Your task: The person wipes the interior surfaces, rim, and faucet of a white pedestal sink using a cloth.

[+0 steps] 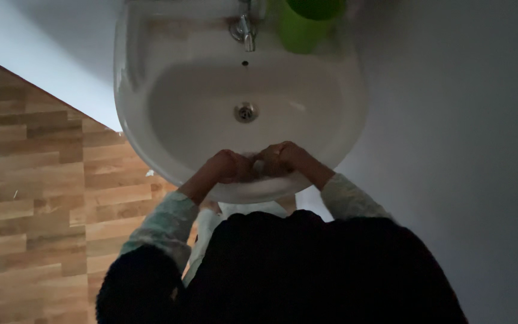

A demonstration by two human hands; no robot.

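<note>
Seen from overhead in dim light. Left hand (230, 166) and right hand (283, 158) pressed together over the near lip of the basin, fingers curled inward around a small pale lump (259, 165), perhaps soap, wedged between them; too dark to tell exactly what, or how tightly gripped. Both hands low in the bowl, toward 6 o'clock of the drain.

White sink (151, 144): glazed ceramic, smooth, rounded oval bowl with a thick rolled rim, faintly glossy. Round metal drain (246, 112) at the bowl's centre, ringed and shiny. At 12 o'clock from the drain, a small overflow hole, then a chrome tap (244, 29) on the back ledge. At 1 o'clock, just beside the tap, a bright green plastic cup (302, 27), cylindrical, matte, standing upright on the ledge. Brownish staining along the ledge toward 11 o'clock.

Sleeves (166, 222) pale, soft, with a fine mottled print, pushed up past the wrists; a dark garment filling the lower frame.

At 9 o'clock, wood-look plank floor (37, 180), warm brown, grained, laid in staggered strips. At 3 o'clock, plain grey wall (463, 132), smooth and unmarked.
</note>
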